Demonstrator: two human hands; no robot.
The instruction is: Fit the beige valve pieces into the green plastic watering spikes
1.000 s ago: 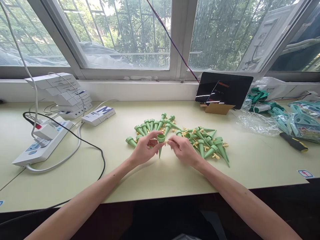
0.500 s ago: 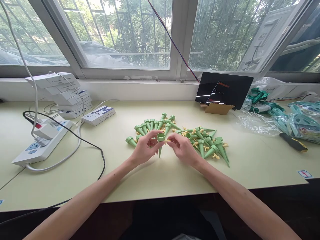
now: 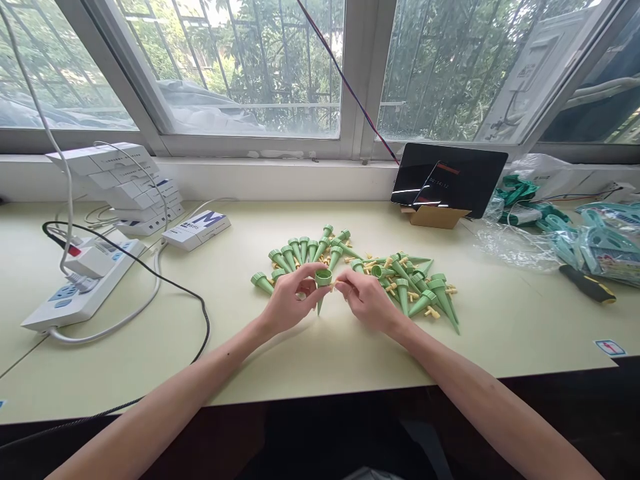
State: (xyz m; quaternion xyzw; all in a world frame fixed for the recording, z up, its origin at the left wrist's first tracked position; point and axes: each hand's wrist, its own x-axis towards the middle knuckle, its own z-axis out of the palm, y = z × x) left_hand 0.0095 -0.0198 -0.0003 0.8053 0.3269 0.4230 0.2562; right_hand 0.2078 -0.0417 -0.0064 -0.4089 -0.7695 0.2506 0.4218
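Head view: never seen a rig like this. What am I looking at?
No machine here: a person works bare-handed, filmed by one camera worn on the head, looking forward and down. The left hand holds a green spike, open end up, point down. The right hand pinches a small yellow piece beside it; whether the two touch is too small to tell. On the table lie more green spikes and yellow pieces, with white boxes and a power strip off to the left.

Shows green on the cone-shaped plastic spikes (image 3: 402, 287), yellow on the T-shaped plastic fittings (image 3: 431, 312), pale yellow-green across the flat tabletop (image 3: 300, 363), white with blue lettering on the rectangular box (image 3: 195, 232).
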